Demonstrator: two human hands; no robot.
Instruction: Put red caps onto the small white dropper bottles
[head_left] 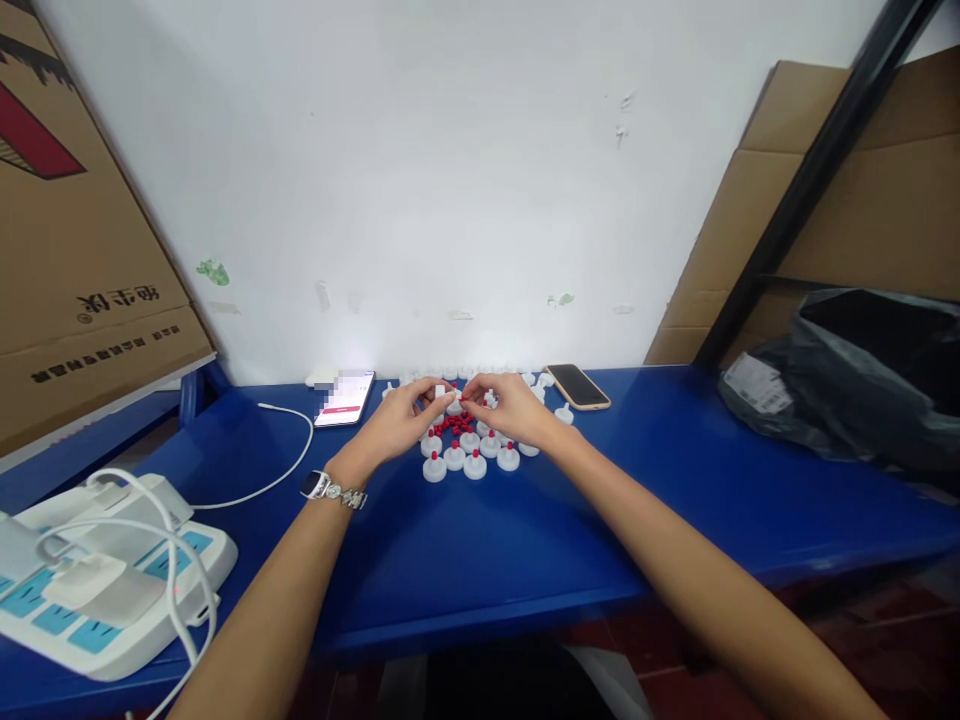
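Note:
My left hand [401, 422] and my right hand [511, 408] meet over a cluster of small white plastic caps [471, 458] with red tips on the blue table [525, 530]. The left fingers pinch a small white cap [441, 393]. The right fingertips pinch something tiny right beside it, too small to name. Loose red pieces [453, 424] lie between the hands. More white caps [551, 400] sit behind, near the wall. A silver watch [330, 489] is on my left wrist.
A lit phone [345, 397] with a white cable lies left of the hands, a dark phone [577, 386] to the right. A white power strip [105, 575] sits front left. Cardboard boxes [67, 230] stand left and right; a black plastic bag [862, 380] lies far right.

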